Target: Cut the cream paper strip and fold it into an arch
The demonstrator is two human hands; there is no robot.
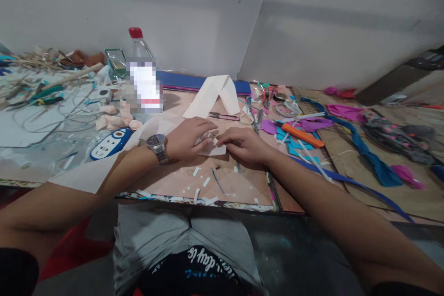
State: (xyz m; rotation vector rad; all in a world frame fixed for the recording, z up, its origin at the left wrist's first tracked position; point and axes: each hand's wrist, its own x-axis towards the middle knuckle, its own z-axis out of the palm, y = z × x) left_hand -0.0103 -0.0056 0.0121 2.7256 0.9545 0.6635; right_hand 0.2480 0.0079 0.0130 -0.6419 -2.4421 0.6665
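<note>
- The small white paper lies on the counter, between your two hands.
- Your left grip is at the paper's left side; thumb and forefinger stand apart, the thumb at the paper's edge.
- Your right grip is at the paper's right side, fingertips bent in at its edge; you cannot tell from this view whether they are clamped on it.
- Just beyond the paper lie the snips, with the tape roll to their right.
- Farther beyond the paper stands the folded cream strip.
- Well right of the paper lies the orange cutter.
- On the paper's near side, white scraps are scattered.
</note>
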